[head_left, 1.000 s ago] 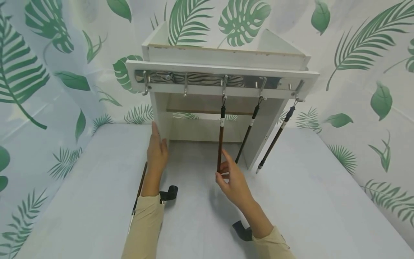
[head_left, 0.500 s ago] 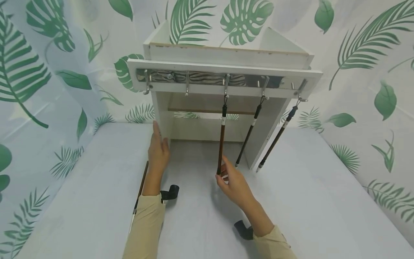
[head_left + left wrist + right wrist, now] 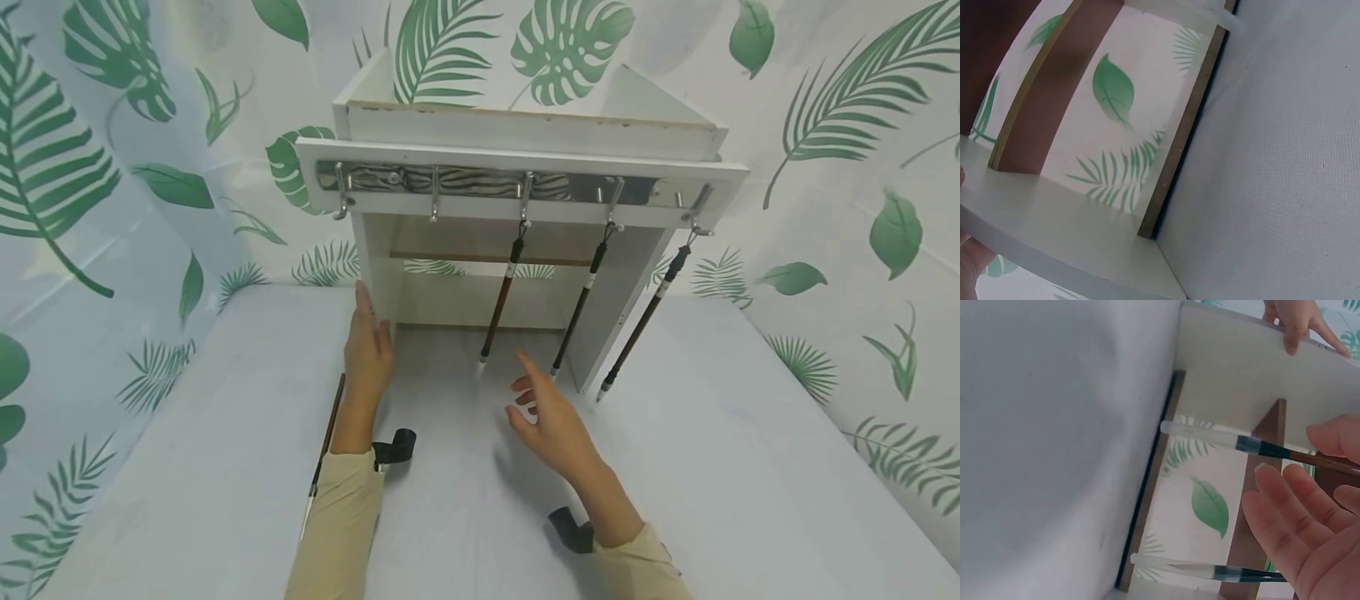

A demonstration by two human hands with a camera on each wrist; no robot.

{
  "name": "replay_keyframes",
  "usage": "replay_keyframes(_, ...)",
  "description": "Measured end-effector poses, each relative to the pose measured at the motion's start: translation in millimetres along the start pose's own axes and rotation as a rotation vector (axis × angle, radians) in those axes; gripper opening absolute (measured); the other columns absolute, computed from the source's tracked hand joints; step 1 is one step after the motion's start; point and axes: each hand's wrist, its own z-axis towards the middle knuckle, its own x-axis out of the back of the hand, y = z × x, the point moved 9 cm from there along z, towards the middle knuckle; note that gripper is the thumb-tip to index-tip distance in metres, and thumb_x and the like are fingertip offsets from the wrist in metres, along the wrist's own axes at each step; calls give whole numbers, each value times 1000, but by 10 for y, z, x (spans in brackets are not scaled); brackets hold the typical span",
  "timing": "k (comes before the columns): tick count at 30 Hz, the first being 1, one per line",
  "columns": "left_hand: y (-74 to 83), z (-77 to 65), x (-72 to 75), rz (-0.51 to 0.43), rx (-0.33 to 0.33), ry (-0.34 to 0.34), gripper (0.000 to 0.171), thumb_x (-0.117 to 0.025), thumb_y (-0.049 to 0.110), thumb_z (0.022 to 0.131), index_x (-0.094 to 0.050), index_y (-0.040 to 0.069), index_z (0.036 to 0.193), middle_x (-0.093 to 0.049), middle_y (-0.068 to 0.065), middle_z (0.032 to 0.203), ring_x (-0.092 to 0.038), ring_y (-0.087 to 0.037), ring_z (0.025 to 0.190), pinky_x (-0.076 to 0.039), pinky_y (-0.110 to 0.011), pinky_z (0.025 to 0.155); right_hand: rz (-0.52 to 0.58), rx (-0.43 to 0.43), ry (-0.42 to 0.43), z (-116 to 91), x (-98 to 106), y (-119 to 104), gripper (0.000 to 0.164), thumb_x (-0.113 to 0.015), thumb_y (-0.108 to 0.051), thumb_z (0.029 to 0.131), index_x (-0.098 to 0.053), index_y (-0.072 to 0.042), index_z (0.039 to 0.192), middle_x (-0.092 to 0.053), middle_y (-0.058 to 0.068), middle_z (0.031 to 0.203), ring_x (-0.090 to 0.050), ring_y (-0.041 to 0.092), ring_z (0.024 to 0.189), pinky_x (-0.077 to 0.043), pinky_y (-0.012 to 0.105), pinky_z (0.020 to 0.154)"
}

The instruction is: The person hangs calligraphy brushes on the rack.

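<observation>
My right hand (image 3: 553,421) is off the middle brush, its fingers spread and loosely bent just below and right of it. That brown-handled calligraphy brush (image 3: 498,307) hangs by its loop from the middle hook, tilted, its pale tip (image 3: 1197,432) clear in the right wrist view. Two more brushes hang to the right, a dark one (image 3: 578,310) and another (image 3: 642,323) on the end hook. My left hand (image 3: 367,354) holds the left side panel (image 3: 1054,237) of the white shelf unit, thumb and fingers on either side of its edge.
A hook rail (image 3: 480,212) runs across the unit's front; its two left hooks bear nothing. One brush (image 3: 330,425) lies on the white tabletop (image 3: 465,517) beside my left forearm. Black angled pieces (image 3: 397,447) sit at both wrists. Leaf-patterned cloth hangs behind.
My right hand has let go of the middle brush, which has swung away from me and left on its hook. The left hand keeps its place at the panel.
</observation>
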Motion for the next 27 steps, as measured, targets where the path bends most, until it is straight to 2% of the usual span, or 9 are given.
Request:
replay_keyframes(4,-6,-1,-15,-4,8,-6,60,-40,5,95,-9,2,146,-37,-28,135,-38,-42,125,-35,-54,100,-4,-5,17,-2,75,6,72,-65,-4,81,-26,-4,141,-59,12,103,-62,25,88,-53,38,75)
replay_keyframes(12,17,-17,-20,-4,-17,4,59,-41,4,95,-10,-1,145,-36,-28,137,-37,-42,126,-35,-54,100,12,-27,33,-7,211,34,66,-61,-6,84,-27,-3,140,-59,15,105,-62,27,90,-53,38,77)
replay_keyframes(20,56,-8,-6,1,-43,13,58,-41,4,95,-11,-1,145,-38,-29,134,-39,-42,124,-36,-54,99,-15,-26,116,-11,445,32,67,-61,-7,84,-27,-5,141,-60,13,104,-62,22,89,-54,34,75)
replay_keyframes(27,43,-19,25,1,-51,37,57,-42,3,94,-14,-3,144,-39,-29,133,-39,-43,123,-36,-53,98,35,22,229,-32,693,34,66,-62,-2,83,-29,-3,140,-60,17,103,-62,25,90,-54,34,71)
